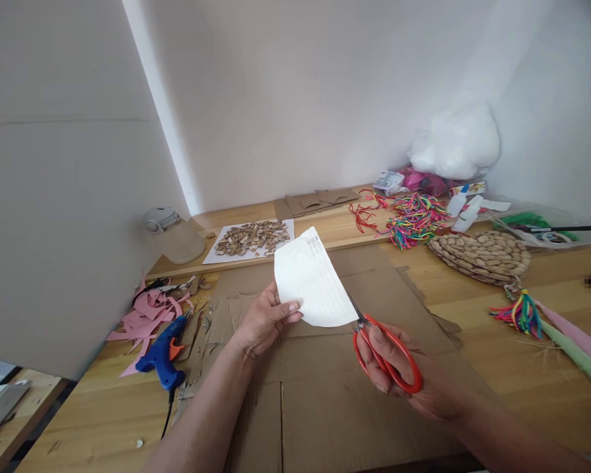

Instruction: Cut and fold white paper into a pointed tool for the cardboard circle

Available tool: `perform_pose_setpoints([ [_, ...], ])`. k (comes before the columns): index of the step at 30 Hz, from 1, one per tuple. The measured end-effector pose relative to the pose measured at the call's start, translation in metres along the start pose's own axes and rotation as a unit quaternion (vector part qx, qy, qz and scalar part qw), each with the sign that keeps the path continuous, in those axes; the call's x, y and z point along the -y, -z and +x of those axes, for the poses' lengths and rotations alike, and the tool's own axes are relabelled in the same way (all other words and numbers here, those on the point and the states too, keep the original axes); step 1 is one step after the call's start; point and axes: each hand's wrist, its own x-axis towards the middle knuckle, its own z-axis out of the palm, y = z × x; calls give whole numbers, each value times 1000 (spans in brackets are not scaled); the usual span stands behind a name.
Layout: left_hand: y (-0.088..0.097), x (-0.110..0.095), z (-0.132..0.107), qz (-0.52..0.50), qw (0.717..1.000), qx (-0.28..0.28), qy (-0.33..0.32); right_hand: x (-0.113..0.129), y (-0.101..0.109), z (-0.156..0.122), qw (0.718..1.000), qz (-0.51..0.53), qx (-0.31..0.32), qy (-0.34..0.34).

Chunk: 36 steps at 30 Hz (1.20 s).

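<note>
My left hand (270, 318) pinches the lower left edge of a white sheet of paper (310, 286), thumb on top. The sheet has a curved lower edge, faint lines and some small print near its upper corner. In my right hand (398, 358) is a pair of scissors (387, 358) with red handles, fingers through the loops. Their dark blades point up and left and lie along the right edge of the paper, partly hidden by it. Both hands are above a brown cardboard sheet (335, 401) on the wooden table.
At left lie a blue glue gun (162, 355) and pink scraps (148, 312). Shell pieces (249, 238) cover a white sheet near a jar (177, 240). To the right are colourful cords (414, 220), glue bottles (465, 213), a woven shell-like piece (482, 256) and a white bag (456, 141).
</note>
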Motion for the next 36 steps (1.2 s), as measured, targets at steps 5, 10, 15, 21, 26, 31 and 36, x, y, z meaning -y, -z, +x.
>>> perform_pose_setpoints([
  [5, 1, 5, -2, -12, 999, -27, 37, 0, 0, 2, 1000, 15, -5, -7],
  [10, -3, 7, -4, -14, 999, -22, 31, 0, 0, 3, 1000, 19, 2, -11],
  [15, -3, 8, -2, 4, 999, -40, 17, -3, 1, 4, 1000, 19, 4, -4],
  [21, -4, 9, -2, 26, 999, -33, 11, -1, -3, 5, 1000, 7, 5, 2],
  [26, -4, 9, -1, 20, 999, -26, 8, 0, -3, 5, 1000, -3, -8, 13],
  [31, -4, 9, 0, 14, 999, -31, 5, -5, -2, 6, 1000, 13, -4, 10],
  [36, -4, 10, 0, 12, 1000, -27, 3, -12, -2, 7, 999, 33, -4, 25],
])
